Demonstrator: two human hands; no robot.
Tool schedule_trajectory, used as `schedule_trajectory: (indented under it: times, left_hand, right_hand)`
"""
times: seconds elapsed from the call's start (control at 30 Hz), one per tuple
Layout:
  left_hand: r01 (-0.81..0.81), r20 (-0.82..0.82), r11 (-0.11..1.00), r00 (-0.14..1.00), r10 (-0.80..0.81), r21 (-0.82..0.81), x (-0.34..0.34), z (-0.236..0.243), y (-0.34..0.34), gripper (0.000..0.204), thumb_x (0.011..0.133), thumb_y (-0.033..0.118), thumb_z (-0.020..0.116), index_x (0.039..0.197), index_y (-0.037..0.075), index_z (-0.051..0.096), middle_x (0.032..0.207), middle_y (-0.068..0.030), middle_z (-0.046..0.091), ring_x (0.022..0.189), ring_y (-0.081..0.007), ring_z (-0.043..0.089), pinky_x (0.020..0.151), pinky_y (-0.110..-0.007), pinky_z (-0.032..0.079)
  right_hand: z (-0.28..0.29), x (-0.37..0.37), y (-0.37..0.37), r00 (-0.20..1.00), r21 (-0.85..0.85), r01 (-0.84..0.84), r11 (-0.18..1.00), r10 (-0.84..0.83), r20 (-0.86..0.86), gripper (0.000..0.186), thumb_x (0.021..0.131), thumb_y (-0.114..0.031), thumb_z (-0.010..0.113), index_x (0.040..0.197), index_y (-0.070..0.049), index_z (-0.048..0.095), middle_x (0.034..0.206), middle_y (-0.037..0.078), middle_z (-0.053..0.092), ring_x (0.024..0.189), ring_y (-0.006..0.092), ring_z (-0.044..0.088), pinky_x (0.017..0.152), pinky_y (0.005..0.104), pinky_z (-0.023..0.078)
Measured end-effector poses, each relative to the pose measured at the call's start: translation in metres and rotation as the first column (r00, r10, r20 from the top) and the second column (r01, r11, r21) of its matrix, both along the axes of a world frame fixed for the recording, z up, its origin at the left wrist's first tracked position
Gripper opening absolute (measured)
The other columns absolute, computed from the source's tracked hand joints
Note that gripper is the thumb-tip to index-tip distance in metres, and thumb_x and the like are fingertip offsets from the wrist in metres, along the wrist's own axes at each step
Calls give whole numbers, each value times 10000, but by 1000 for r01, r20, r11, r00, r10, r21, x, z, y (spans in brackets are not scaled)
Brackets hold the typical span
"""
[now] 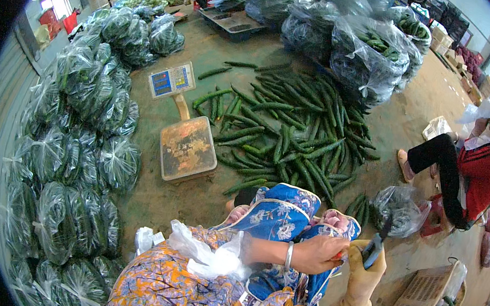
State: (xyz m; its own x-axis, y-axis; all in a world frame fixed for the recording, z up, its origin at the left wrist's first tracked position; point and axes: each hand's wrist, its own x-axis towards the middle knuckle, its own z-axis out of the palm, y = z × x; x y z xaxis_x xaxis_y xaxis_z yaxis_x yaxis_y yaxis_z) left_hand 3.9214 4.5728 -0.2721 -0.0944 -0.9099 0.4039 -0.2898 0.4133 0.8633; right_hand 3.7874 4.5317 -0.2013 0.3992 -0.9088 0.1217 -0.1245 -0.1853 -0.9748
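My right hand [362, 282], in a pale yellow glove, is closed around a tool with a blue-grey handle [373, 250]. Its dark, narrow end points upward; whether it is a knife or a cutter cannot be made out. My bare left hand [321, 255], a bangle at the wrist, has its fingers closed right beside the glove. Something small and orange-red [340, 256] shows at its fingertips, its kind unclear. Both hands are above my lap, over blue floral cloth [276, 220]. A crumpled white plastic bag [215, 258] lies by my left forearm.
Loose cucumbers [296, 128] are heaped on the floor ahead, beside a platform scale [188, 148]. Bagged cucumbers [68, 163] line the left; large filled bags [367, 61] stand behind. At right sit a person in red [484, 174] and a plastic crate [415, 302].
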Motion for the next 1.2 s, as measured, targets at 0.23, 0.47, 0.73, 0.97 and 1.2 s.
schedule_trajectory:
  times: [0.23,0.47,0.73,0.97,1.2]
  left_hand:
    - [-21,-17,998,1000,20,-52,6,13,8,218,831,99,587,961,16,433,818,-220,537,808,-437,546,662,-491,412]
    - [-18,-58,996,998,13,-82,17,-19,1,183,824,8,594,995,58,554,902,-90,562,766,-194,584,644,-302,480]
    - [-200,35,980,979,201,-22,32,39,10,174,836,-13,605,994,22,541,890,-103,592,755,-200,607,681,-291,489]
    - [-245,62,969,967,245,-13,38,34,10,205,849,-40,604,1031,10,525,964,-81,574,769,-119,587,700,-250,499]
    - [-229,12,965,973,229,127,50,23,7,201,891,-29,538,1085,6,498,1030,-90,555,962,-162,563,886,-302,449]
  right_hand:
    - [-8,-3,-9,972,90,129,988,-144,186,195,820,-111,674,964,-20,579,922,52,611,759,96,538,673,232,435]
    - [5,-48,-50,781,170,447,878,-476,404,247,845,-175,675,1035,-45,584,931,46,611,743,109,558,633,244,456]
    - [-24,-43,-71,727,308,386,869,-492,479,231,854,-192,694,1028,-58,625,804,5,623,660,108,580,570,240,473]
    - [-53,-62,-81,673,325,443,835,-550,494,243,843,-78,676,1056,22,617,930,120,684,801,176,655,726,281,524]
    - [-244,-195,-43,548,217,819,531,-613,-569,340,819,-353,650,950,-38,649,744,134,650,661,226,630,597,374,488]
